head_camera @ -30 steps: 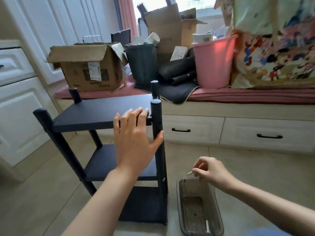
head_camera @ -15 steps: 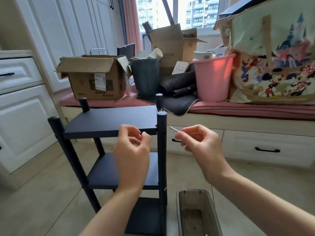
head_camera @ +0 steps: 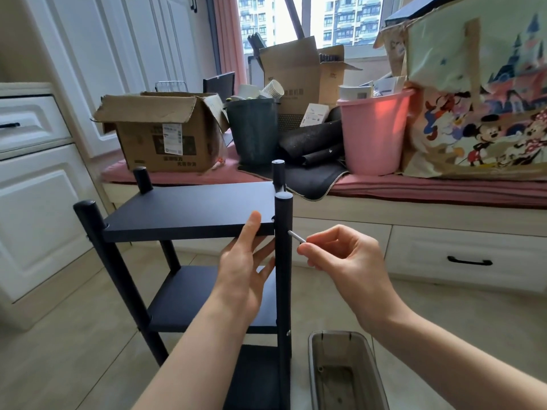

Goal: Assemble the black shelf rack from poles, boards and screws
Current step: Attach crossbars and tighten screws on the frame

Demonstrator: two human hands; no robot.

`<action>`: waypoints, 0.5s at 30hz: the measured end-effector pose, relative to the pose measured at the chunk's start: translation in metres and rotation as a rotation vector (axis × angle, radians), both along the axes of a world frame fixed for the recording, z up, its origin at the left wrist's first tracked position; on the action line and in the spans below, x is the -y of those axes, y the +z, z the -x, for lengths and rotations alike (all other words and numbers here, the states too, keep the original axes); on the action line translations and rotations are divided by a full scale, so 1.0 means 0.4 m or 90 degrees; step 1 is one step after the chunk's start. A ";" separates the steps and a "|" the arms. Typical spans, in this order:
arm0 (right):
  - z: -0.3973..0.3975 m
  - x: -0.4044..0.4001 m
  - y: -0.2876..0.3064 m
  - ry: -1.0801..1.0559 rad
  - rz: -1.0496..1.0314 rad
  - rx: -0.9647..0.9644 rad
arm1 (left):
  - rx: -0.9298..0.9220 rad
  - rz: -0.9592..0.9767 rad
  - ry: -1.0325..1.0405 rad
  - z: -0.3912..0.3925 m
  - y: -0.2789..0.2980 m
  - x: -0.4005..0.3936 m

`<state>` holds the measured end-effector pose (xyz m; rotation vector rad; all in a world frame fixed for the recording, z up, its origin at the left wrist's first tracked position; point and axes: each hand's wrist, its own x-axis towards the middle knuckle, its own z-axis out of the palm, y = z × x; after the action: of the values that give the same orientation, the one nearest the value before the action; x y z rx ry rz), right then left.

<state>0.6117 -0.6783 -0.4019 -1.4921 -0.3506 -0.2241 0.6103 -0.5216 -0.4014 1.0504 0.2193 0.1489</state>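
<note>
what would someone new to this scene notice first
Dead centre stands the black shelf rack, its near right pole between two bare hands. The right hand pinches a small silver screw aimed at that pole, while the left hand steadies the top board's front edge. Behind, a pink bucket glows on the cluttered window seat.

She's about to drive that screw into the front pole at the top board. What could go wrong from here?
1. The screw is only pinched at its tail by the right hand, with its tip just short of the front pole; it could slip and drop to the floor or into the plastic tray below.
2. The left hand holds the top board from beneath with straight fingers; if the board shifts, its hole may miss the screw.
</note>
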 end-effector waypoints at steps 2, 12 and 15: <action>-0.002 0.003 -0.002 -0.003 0.001 -0.001 | 0.000 0.002 -0.003 -0.006 0.001 0.000; -0.015 -0.013 -0.003 -0.011 0.016 0.020 | 0.016 -0.029 0.035 -0.018 -0.001 0.012; -0.019 -0.022 -0.003 -0.008 0.014 0.026 | 0.036 -0.055 0.025 -0.017 -0.002 0.011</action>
<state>0.6194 -0.6695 -0.4030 -1.5135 -0.3785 -0.2617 0.6170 -0.5259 -0.4024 1.1271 0.1837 0.2250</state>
